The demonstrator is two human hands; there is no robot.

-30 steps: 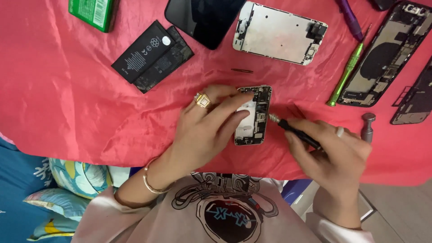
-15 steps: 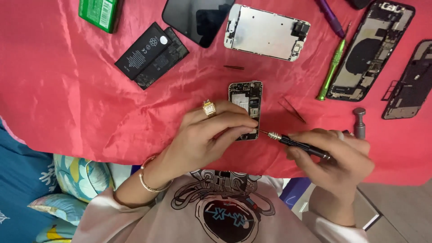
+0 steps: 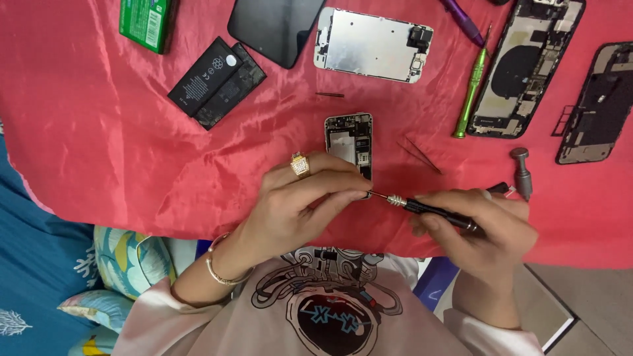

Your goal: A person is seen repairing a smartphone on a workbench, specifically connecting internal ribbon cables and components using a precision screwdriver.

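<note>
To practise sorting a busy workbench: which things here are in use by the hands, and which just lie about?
In use:
left hand steadying the small opened phone
right hand holding the black screwdriver, tip at the phone's lower edge

Lying about on the red cloth:
two black batteries
silver screen plate
green screwdriver
green box

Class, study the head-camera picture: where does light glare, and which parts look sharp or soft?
Head view: soft sheen streaks the folds of the red cloth; the metal plate shines pale; the left hand, right hand and black screwdriver look sharp; edges bow slightly from a wide lens.
</note>
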